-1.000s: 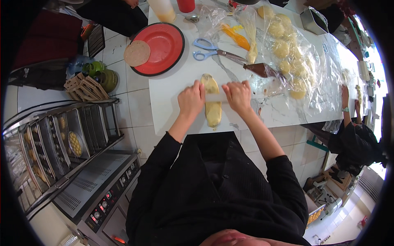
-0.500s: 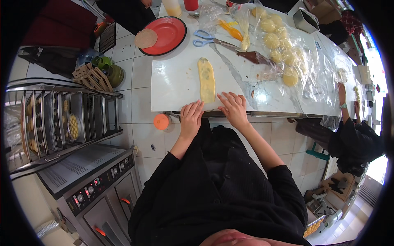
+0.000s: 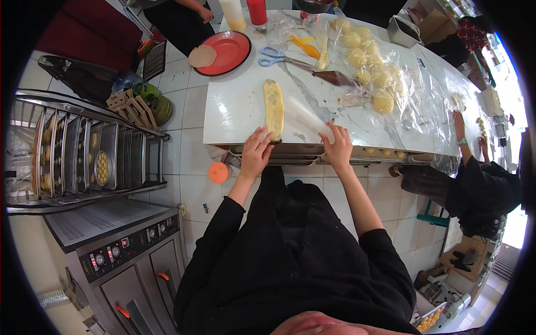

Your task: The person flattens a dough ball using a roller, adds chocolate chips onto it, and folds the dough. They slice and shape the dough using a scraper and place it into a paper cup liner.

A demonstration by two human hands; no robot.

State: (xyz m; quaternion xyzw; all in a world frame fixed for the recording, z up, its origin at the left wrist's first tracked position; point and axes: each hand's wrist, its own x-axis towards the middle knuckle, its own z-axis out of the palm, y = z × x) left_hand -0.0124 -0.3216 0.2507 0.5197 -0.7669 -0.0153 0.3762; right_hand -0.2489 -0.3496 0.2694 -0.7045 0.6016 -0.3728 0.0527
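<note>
L hand (image 3: 256, 153) loosely curled at near end of flat dough strip (image 3: 273, 109) on desk (image 3: 237, 111), can't tell if pinching; R hand (image 3: 338, 147) wrapped round rolling pin (image 3: 305, 114). Rolling prob. abt done; next needs pin clear.

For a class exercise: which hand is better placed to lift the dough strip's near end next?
Probably the left hand: it is by the near end of the dough strip; the right hand holds the rolling pin.
</note>
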